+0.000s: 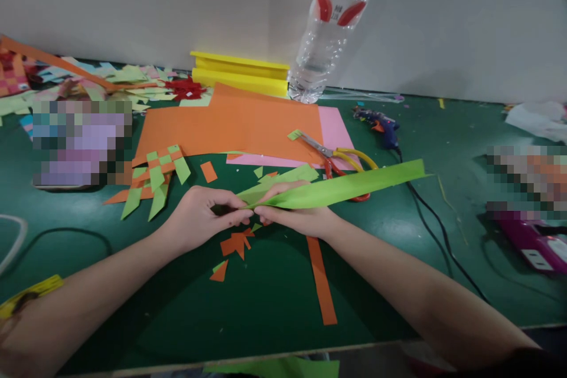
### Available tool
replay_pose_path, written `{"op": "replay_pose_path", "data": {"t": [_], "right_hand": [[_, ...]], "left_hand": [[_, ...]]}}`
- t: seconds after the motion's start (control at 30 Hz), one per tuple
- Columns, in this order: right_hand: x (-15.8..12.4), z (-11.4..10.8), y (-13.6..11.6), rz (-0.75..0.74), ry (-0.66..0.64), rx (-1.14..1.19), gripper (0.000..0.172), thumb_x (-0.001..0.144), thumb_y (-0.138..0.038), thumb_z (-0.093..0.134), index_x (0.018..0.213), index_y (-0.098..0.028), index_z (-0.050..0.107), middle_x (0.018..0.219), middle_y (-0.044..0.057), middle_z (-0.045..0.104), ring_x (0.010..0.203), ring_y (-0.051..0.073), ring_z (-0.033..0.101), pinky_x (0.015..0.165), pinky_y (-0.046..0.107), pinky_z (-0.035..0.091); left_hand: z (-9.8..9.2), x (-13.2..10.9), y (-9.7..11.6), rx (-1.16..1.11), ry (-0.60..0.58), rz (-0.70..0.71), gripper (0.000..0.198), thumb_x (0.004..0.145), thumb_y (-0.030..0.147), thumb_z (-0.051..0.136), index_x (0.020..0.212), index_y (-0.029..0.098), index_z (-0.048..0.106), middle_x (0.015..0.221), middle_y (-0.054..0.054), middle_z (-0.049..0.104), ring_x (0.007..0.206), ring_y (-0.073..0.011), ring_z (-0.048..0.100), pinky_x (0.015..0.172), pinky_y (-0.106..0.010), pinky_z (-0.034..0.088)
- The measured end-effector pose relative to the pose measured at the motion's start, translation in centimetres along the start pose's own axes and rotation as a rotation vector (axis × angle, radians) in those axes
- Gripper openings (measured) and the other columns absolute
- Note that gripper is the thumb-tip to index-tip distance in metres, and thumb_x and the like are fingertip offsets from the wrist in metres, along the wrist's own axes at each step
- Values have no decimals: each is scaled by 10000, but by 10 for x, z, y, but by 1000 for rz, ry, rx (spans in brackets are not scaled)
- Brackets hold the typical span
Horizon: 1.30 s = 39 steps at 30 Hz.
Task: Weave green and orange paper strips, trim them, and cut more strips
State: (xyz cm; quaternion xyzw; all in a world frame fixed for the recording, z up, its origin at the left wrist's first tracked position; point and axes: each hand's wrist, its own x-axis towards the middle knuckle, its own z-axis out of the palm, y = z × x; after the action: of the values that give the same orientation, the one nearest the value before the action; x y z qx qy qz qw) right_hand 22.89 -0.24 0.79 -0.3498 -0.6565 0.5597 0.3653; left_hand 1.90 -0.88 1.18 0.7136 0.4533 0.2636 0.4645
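Observation:
Between my two hands is a long green paper strip, its free end reaching out to the right over the scissors. My left hand pinches the strip's left end between thumb and fingertips. Right beside it, my right hand grips the same strip, fingers behind and thumb in front. Below my right hand an orange paper strip lies on the table. Orange and green paper scraps are scattered under my hands. A woven orange and green paper piece rests left of my left hand.
Scissors with red and yellow handles lie behind the strip, by orange sheets. A glue gun trails a black cord rightward. A clear plastic bottle stands at the back. A purple power strip sits right; paper cuttings heap back left.

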Motion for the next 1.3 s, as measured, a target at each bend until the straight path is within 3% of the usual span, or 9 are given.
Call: {"op": "replay_pose_path", "data": {"t": [0.63, 1.3], "right_hand": [[-1, 0, 1, 27, -12, 26, 93, 764, -245, 738, 703, -209, 677, 598, -33, 664, 540, 115, 646, 530, 259, 571], [1, -1, 1, -45, -26, -46, 119, 774, -230, 722, 691, -188, 648, 607, -33, 657, 549, 100, 630, 539, 235, 536]], "left_hand": [[1, -1, 0, 1, 8, -5, 181, 796, 347, 696, 704, 201, 751, 647, -5, 753, 580, -132, 687, 535, -161, 534], [1, 1, -4, 8, 6, 66, 180, 803, 318, 690, 693, 189, 749, 622, 0, 745, 542, -114, 670, 489, -138, 500]]}}
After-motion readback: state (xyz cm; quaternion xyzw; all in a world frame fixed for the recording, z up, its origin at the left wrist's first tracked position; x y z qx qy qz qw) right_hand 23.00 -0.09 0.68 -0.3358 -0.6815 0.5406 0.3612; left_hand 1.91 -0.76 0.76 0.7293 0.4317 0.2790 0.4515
